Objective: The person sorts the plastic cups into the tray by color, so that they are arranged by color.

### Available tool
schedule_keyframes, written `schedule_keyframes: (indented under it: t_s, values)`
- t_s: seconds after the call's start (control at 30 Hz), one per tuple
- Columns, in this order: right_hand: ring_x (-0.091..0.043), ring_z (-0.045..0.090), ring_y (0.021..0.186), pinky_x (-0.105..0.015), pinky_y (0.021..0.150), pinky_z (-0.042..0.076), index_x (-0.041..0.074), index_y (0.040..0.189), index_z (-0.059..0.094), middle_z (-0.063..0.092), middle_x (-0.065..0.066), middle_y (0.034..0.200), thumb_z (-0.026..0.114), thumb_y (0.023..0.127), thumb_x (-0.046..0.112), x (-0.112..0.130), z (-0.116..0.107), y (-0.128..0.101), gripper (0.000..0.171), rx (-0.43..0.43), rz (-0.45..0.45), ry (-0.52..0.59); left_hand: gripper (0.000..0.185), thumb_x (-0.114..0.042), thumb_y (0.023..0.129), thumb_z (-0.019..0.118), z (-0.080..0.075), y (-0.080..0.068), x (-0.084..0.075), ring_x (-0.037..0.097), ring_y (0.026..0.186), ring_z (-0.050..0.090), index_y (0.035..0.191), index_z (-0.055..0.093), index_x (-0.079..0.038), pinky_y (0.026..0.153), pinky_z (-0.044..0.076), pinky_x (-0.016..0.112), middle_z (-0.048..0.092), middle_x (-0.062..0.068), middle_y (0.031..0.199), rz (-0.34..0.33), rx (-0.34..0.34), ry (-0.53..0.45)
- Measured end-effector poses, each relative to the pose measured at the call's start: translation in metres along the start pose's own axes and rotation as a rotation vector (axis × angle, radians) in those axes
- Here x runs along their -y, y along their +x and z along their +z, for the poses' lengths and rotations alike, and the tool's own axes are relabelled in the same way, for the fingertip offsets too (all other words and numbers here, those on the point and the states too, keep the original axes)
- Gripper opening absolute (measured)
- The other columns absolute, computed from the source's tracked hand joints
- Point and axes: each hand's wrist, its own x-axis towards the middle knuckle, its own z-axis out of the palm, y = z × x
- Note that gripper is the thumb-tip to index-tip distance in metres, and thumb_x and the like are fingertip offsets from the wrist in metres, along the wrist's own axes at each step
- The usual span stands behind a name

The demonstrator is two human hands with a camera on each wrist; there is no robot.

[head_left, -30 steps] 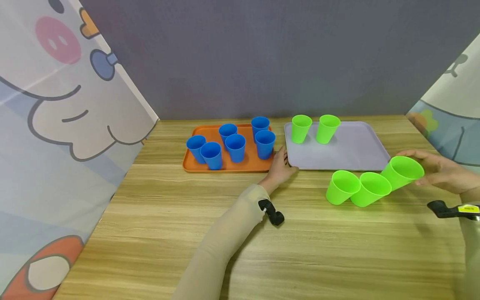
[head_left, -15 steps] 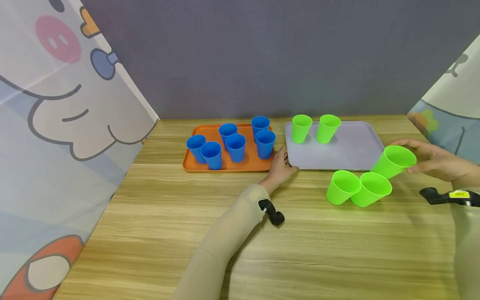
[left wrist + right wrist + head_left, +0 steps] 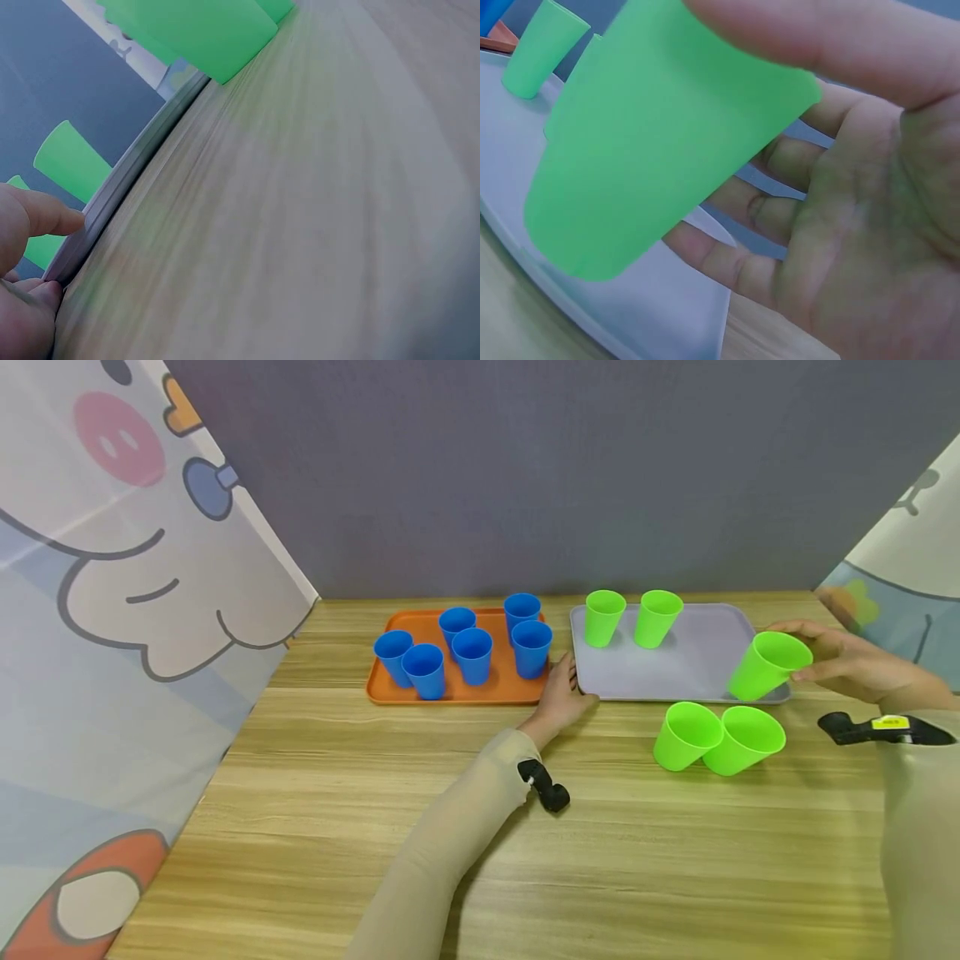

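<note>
I've got the right hand (image 3: 847,662) up over the near right corner of the grey tray (image 3: 697,668), thumb and fingers wrapped round a green cup (image 3: 767,665), which is tilted with its mouth toward me and its base down by the tray's edge; whether the base touches the tray, I cannot tell. The right wrist view gives me the same cup (image 3: 652,142) close up, the thumb across its upper wall and the fingers (image 3: 727,247) curled behind it, with the tray (image 3: 630,315) under it. The left hand (image 3: 561,693) lies on the table (image 3: 600,860) in the gap between the two trays, fingers fairly straight, holding nothing, thumb side against the grey tray's near left corner. The left wrist view shows a fingertip (image 3: 52,219) pressed on that tray's rim (image 3: 127,180). Two more green cups (image 3: 716,737) stand on the bare table just in front of the grey tray, touching each other, both leaning. Another pair of green cups (image 3: 632,618) stands upright at the back left of the grey tray, near each other. Left of that, the orange tray (image 3: 390,693) carries six blue cups (image 3: 472,652), all upright. Cartoon-print curtains (image 3: 112,610) hang at both sides.
</note>
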Motion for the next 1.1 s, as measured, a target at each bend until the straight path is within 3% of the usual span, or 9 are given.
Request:
schedule_keyframes:
  t_s: [0.3, 0.6, 0.83, 1.0, 1.1]
  values:
    - [-0.02, 0.058, 0.119, -0.028, 0.098, 0.05, -0.006, 0.144, 0.036, 0.054, -0.012, 0.135, 0.026, 0.087, -0.034, -0.004, -0.009, 0.012, 0.064, -0.067, -0.014, 0.115, 0.089, 0.008, 0.083, 0.072, 0.001, 0.0, 0.001, 0.026, 0.139, 0.041, 0.156, 0.022, 0.001, 0.109, 0.038, 0.024, 0.038, 0.018, 0.153, -0.007, 0.003, -0.003]
    - [-0.023, 0.063, 0.109, -0.03, 0.091, 0.055, -0.007, 0.138, 0.042, 0.06, -0.014, 0.125, 0.027, 0.092, -0.03, -0.004, -0.011, 0.033, 0.054, -0.186, -0.01, 0.146, 0.09, 0.007, 0.084, 0.072, 0.0, 0.0, 0.0, 0.025, 0.14, 0.04, 0.157, 0.021, 0.0, 0.109, 0.038, 0.024, 0.038, 0.017, 0.153, -0.008, 0.003, -0.005]
    - [-0.018, 0.065, 0.1, -0.027, 0.084, 0.057, 0.002, 0.131, 0.05, 0.062, -0.008, 0.117, 0.038, 0.094, -0.025, -0.003, -0.005, 0.05, 0.046, -0.439, 0.073, 0.056, 0.089, 0.007, 0.084, 0.072, 0.001, 0.001, 0.001, 0.025, 0.139, 0.041, 0.157, 0.022, 0.0, 0.108, 0.039, 0.024, 0.039, 0.017, 0.152, 0.001, 0.002, 0.005]
    - [-0.011, 0.064, 0.096, -0.023, 0.08, 0.056, 0.006, 0.128, 0.045, 0.059, 0.0, 0.116, 0.05, 0.096, -0.015, -0.001, 0.001, 0.059, 0.039, -0.651, 0.254, -0.109, 0.089, 0.006, 0.084, 0.072, 0.0, 0.001, 0.002, 0.025, 0.14, 0.04, 0.157, 0.021, 0.0, 0.109, 0.038, 0.024, 0.037, 0.017, 0.153, 0.001, 0.002, 0.007]
    - [-0.009, 0.064, 0.093, -0.022, 0.077, 0.055, 0.007, 0.124, 0.048, 0.06, 0.003, 0.112, 0.054, 0.095, -0.013, -0.003, 0.002, 0.065, 0.035, -0.702, 0.303, -0.17, 0.09, 0.006, 0.083, 0.072, 0.0, 0.001, 0.002, 0.025, 0.14, 0.04, 0.157, 0.02, 0.001, 0.109, 0.038, 0.023, 0.036, 0.018, 0.154, 0.0, -0.001, 0.015]
